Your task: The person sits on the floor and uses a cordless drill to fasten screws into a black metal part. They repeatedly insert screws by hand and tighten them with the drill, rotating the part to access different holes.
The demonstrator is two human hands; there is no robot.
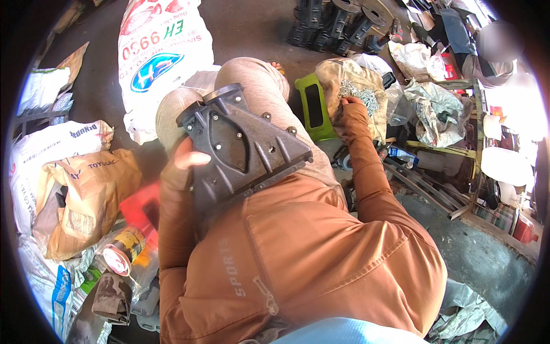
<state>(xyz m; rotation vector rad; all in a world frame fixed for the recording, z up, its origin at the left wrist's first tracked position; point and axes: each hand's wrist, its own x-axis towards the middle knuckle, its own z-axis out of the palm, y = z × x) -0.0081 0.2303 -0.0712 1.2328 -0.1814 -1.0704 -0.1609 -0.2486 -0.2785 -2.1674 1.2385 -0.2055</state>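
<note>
A black plastic housing point(260, 152) rests across my lap, tilted, with a round opening at its top and ribs along its face. Several screws sit in its holes. My left hand point(186, 160) grips the housing by its left edge, thumb over the face and the other fingers hidden beneath. Off to the right, my right hand point(350, 114) has its fingers curled in at the near edge of a heap of small silver screws point(369, 102). The heap lies on a crumpled beige sack point(331, 74). What those fingertips pinch is too small to make out.
A green frame point(328, 131) leans beside the beige sack. White sacks point(129, 60) and a brown paper sack point(109, 195) stand ahead and left. More black housings point(326, 26) are on the floor at the far side. A cluttered metal rack point(478, 120) fills the right.
</note>
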